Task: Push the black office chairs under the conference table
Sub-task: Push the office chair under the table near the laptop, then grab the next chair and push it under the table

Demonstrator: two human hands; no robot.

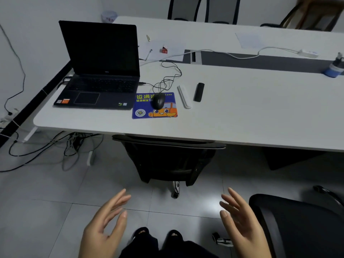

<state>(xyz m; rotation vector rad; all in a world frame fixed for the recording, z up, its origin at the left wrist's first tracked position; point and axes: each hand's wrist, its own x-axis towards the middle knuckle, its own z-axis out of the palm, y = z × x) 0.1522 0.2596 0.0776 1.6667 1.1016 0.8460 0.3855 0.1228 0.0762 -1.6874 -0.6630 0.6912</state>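
- Black office chair [167,161] sits dead ahead of both hands, tucked under the near edge of the conference table [242,116]. Its backrest faces me, top edge running left-right along the table edge, just beneath it. One caster pokes out below, between the hands and the chair.
- Second black chair [297,226] is right beside the right hand, out on the floor and not under the table. Can't tell which way it points, only part of it shows.
- More chairs [202,10] are parked at the far side of the table, well beyond the hands.
- Left hand [106,226] is spread wide, palm turned inward, holding nothing, touching nothing.
- Right hand [240,220] is the same deal: fingers loose and fanned, empty, hovering over the floor tiles.
- On the table ahead-left of the hands: an open laptop [98,66], and a mouse [158,101] on a blue mouse pad [145,110].
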